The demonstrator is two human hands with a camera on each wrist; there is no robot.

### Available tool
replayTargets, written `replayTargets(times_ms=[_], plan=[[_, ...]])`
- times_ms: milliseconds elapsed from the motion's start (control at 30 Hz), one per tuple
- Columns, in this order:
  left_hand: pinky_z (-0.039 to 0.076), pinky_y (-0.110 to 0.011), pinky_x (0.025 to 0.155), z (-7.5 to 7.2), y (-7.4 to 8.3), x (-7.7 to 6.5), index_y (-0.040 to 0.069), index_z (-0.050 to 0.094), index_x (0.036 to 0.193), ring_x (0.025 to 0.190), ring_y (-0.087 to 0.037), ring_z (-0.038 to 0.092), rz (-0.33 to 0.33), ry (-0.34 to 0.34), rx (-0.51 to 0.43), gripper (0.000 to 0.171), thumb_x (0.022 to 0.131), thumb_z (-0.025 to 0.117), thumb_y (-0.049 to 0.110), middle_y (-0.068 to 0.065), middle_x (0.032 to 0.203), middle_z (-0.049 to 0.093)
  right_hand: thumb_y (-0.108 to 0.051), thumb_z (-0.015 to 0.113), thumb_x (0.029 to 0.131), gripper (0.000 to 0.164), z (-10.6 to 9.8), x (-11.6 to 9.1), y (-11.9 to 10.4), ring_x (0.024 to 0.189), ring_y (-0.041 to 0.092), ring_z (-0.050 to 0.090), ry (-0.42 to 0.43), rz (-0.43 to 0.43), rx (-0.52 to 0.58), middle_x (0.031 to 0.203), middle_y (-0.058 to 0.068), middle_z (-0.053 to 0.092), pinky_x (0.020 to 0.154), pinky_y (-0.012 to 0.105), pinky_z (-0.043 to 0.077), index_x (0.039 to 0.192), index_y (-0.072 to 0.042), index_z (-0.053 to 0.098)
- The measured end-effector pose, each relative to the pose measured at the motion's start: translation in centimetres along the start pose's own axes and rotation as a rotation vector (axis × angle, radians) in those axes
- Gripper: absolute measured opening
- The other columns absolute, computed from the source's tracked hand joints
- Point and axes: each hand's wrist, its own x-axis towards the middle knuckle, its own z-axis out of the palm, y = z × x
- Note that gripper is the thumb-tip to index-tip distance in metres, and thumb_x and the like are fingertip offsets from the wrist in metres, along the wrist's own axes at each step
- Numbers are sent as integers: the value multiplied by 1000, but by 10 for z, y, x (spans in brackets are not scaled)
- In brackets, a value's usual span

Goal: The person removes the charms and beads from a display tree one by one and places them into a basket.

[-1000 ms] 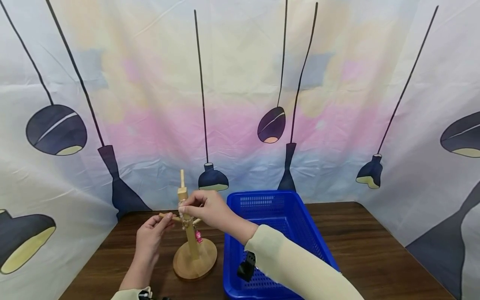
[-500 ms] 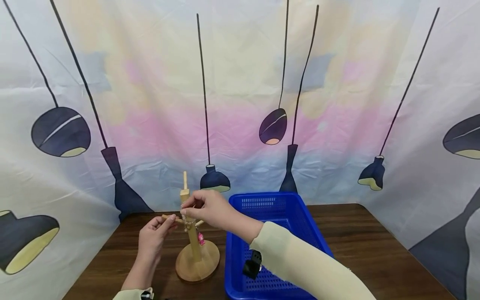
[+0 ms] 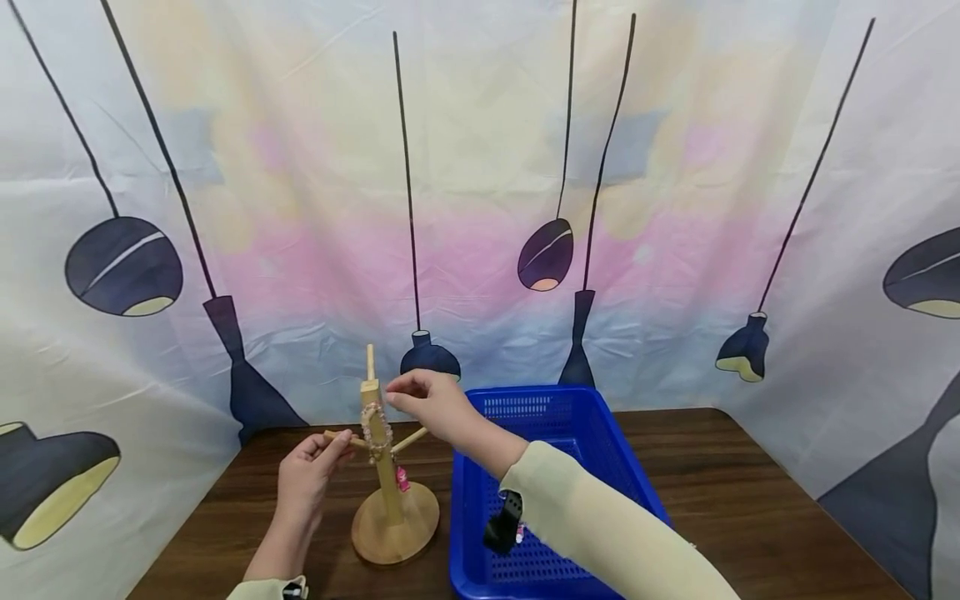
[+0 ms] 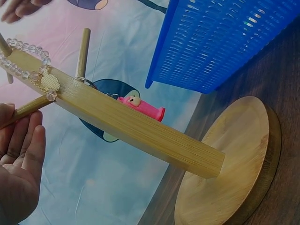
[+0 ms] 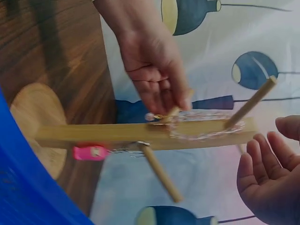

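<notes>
The left hand [image 3: 311,473] pinches a side peg [image 4: 30,108] of the wooden stand [image 3: 390,492], which stands on the bench [image 3: 735,500]. The right hand [image 3: 431,406] is near the top, apart from the bracelet [image 4: 32,48], with its thumb spread from the fingers. This bracelet hangs around an upper peg [image 5: 251,103], and its gold piece [image 4: 50,82] is just beside the pinched peg. A pink charm [image 4: 143,109] hangs from another peg [image 5: 161,173]. The blue basket [image 3: 459,517] is beside the stand.

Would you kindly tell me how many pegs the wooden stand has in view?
4: the left peg, held by the left hand; the right peg, with the pink charm; the upper front peg, with the beaded bracelet; and the upper back peg, partly hidden.
</notes>
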Motion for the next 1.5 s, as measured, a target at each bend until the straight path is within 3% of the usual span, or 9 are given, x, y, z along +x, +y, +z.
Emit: replayTargets(times_ms=[200, 500, 833, 1500], plan=[[61, -14, 71, 1, 0, 0, 15, 63, 70, 71, 2, 70, -16, 2, 15, 30, 100, 67, 8, 16, 73, 71, -16, 68, 100, 21, 15, 2, 18, 97, 18, 68, 31, 32, 80, 112, 17, 74, 79, 24, 57, 114, -2, 74], [60, -14, 70, 1, 2, 0, 16, 62, 71, 70, 3, 70, -10, 2, 20, 30, 99, 67, 9, 17, 74, 71, -16, 70, 98, 19, 27, 2, 18, 90, 10, 65, 94, 23, 152, 109, 16, 74, 76, 21, 56, 110, -2, 74], [61, -14, 71, 1, 2, -1, 15, 62, 71, 70, 2, 70, 7, -1, 20, 29, 99, 68, 9, 17, 75, 72, -10, 71, 96, 15, 31, 5, 19, 80, 6, 59, 85, 45, 140, 103, 17, 75, 68, 18, 51, 107, -1, 75], [60, -14, 71, 1, 0, -1, 15, 62, 71, 68, 2, 71, -9, 24, 49, 29, 99, 68, 9, 17, 71, 70, -12, 70, 97, 15, 29, 3, 18, 79, 6, 60, 58, 16, 119, 104, 16, 76, 67, 19, 52, 107, -3, 76]])
